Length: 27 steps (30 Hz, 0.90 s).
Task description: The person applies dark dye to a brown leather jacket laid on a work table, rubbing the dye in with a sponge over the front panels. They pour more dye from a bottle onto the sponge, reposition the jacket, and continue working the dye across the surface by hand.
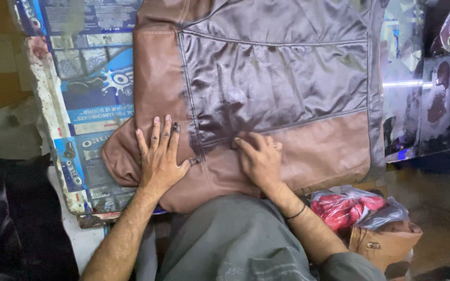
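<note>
Nearest, the person's grey-clad lap [235, 244] sits at the desk [87, 93] edge, with one red-filled plastic bag [347, 205] and one tan pouch [384, 242] to the right. Just beyond, two hands rest on one brown leather garment [266, 78]. The left hand [158, 156] lies flat, fingers spread, on its lighter near-left edge. The right hand [260, 158] presses with curled fingers at a seam, perhaps pinching it; holding nothing separate. The garment spreads directly ahead, its long axis running away from the person, both hands equally near.
</note>
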Tool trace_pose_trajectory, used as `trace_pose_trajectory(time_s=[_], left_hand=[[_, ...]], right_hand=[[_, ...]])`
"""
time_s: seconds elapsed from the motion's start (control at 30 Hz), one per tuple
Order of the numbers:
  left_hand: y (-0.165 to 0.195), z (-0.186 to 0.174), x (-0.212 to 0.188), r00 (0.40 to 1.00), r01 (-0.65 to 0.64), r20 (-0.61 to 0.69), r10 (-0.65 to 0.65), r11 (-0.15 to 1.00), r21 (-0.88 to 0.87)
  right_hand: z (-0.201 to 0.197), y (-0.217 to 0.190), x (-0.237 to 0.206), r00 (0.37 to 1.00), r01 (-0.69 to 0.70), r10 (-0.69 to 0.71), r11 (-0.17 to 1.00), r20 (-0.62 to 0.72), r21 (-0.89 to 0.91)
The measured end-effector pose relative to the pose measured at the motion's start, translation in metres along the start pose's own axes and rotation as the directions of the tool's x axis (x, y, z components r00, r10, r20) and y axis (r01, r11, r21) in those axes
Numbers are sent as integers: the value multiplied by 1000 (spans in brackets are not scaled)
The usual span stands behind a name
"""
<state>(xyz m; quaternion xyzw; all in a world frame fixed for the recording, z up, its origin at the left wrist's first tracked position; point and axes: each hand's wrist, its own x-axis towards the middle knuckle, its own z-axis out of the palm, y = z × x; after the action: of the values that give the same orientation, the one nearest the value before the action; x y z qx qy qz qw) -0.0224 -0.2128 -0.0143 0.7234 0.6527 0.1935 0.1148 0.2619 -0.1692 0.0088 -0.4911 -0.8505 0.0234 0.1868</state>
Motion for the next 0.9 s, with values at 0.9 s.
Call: trace_pose_trajectory(time_s=[0.9], left_hand=[[0, 0, 2, 999, 28, 34, -28, 1000, 14]], right_hand=[[-17, 65, 31, 976, 185, -193, 978, -97, -94]])
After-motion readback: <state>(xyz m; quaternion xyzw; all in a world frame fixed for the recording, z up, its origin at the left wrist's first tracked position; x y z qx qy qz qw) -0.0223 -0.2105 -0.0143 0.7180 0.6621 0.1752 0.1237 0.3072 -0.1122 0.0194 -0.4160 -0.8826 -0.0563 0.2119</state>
